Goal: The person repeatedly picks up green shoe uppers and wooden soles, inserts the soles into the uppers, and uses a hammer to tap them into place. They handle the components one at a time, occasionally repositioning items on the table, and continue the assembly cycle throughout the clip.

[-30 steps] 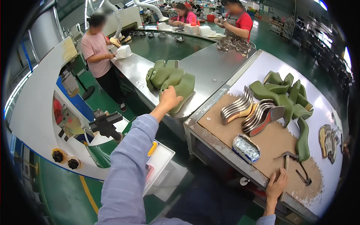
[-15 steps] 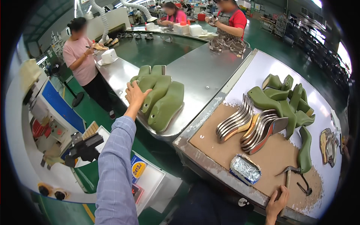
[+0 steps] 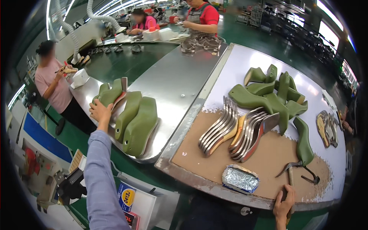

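One hammer [image 3: 290, 177] lies beneath your right hand [image 3: 284, 203], fingers curled over its handle, how firmly I cannot tell. Past the nail box [image 3: 240, 179], your left hand [image 3: 101, 112] touches a green shoe mold [image 3: 111, 94] on the metal table [image 3: 170, 92], beside two more molds [image 3: 140, 126]; whether it grips is unclear. The mold looks stiff, smooth, probably slippery and fairly weighty, best held around its narrow middle. Farther off stands a worker in red [image 3: 207, 20].

green floor [image 3: 245, 36], bright windows [image 3: 327, 23], tube lights [image 3: 48, 23]
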Available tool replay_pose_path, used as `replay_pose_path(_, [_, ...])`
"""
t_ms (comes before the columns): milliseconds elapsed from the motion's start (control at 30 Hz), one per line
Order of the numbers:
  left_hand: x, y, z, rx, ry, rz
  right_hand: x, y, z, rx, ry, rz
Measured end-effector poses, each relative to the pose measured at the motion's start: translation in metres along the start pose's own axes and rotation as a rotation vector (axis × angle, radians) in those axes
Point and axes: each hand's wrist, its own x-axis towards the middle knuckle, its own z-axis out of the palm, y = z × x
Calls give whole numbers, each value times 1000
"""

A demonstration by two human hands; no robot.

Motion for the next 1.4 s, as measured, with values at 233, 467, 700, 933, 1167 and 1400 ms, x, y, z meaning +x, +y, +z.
replay_pose_path(233, [-42,63,-148,-377,-422,411,-3,-4,3,7,66,45])
replay_pose_path(467, [-190,15,-137,-337,-99,688,-2,2,1,41,70,-55])
replay_pose_path(700, [-137,44,-100,-242,-127,582,-3,5,1,123,105,-37])
replay_pose_path(933, [-190,156,-117,-667,-442,698,5,-1,-1,100,110,-55])
replay_pose_path(1167, [-357,192,-143,-775,-448,951,0,2,-5,37,105,-70])
replay_pose_path(1400, [-408,203,-175,-761,-164,726,-3,6,-2,57,155,-90])
